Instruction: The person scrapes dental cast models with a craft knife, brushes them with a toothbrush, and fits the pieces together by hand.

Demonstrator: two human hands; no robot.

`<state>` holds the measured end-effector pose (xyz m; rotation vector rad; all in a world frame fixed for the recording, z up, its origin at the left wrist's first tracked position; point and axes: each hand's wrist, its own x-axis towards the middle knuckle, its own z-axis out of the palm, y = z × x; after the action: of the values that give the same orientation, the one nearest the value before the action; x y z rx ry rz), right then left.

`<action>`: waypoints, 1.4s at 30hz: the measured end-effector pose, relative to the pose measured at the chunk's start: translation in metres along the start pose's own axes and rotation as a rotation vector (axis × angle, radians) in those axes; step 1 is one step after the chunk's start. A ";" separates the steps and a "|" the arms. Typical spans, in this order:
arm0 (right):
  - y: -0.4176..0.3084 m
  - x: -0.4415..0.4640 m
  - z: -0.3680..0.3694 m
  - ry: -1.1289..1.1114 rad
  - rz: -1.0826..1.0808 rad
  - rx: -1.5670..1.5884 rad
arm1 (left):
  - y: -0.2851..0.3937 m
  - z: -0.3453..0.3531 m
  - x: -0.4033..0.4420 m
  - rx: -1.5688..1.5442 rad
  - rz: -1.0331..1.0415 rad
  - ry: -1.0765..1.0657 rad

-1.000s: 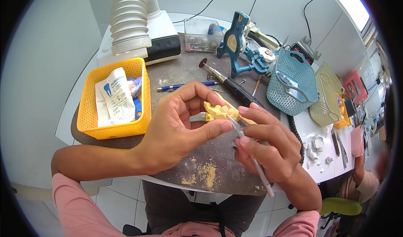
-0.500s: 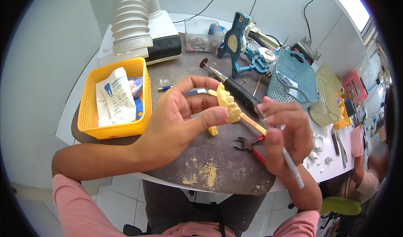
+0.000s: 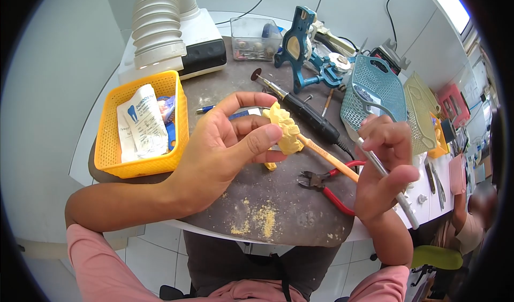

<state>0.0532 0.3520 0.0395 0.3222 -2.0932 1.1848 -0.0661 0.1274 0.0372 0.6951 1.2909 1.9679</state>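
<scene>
Between thumb and fingers, my left hand [image 3: 230, 136] pinches a yellow plaster dental model [image 3: 285, 130], its row of teeth facing right. My right hand [image 3: 383, 165] grips a slim silver pen-like metal tool [image 3: 393, 187], held apart from the model; its working tip is hidden by my fingers. Below the hands, red-handled cutting pliers [image 3: 326, 185] lie on the dark work mat [image 3: 300, 224]. A peach-coloured handle [image 3: 327, 157] lies between my hands, its far end hidden behind the model. Yellow shavings [image 3: 265, 219] are scattered near the mat's front edge, and a small yellow piece [image 3: 270, 166] lies under my left hand.
A yellow basket [image 3: 101, 147] with a printed packet stands left. Behind are a white hose unit [image 3: 160, 24], a clear box [image 3: 256, 40], a blue articulator [image 3: 300, 50] and a black handpiece [image 3: 310, 112]. A blue basket [image 3: 399, 98] stands right; a co-worker [image 3: 474, 216] sits beyond.
My right hand has moved right, away from the model, with the silver tool turned in its fingers. My left hand has tilted the model slightly and shifted a little left.
</scene>
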 end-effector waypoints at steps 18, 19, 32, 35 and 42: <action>-0.014 0.012 0.022 -0.135 -0.455 -0.326 | -0.002 -0.004 -0.001 0.080 -0.010 -0.065; -0.014 0.012 0.022 -0.147 -0.463 -0.333 | -0.002 -0.004 -0.001 0.083 -0.012 -0.071; -0.007 0.015 0.024 -0.110 -0.508 -0.362 | -0.005 -0.006 0.000 0.103 0.012 -0.139; -0.009 0.015 0.019 -0.015 -0.458 -0.270 | -0.003 -0.005 -0.002 0.085 0.019 -0.148; -0.013 0.014 0.022 -0.142 -0.505 -0.305 | -0.004 -0.001 -0.002 0.088 0.004 -0.092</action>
<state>0.0405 0.3281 0.0502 0.7529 -2.0990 0.5522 -0.0650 0.1267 0.0334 0.8223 1.3270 1.8691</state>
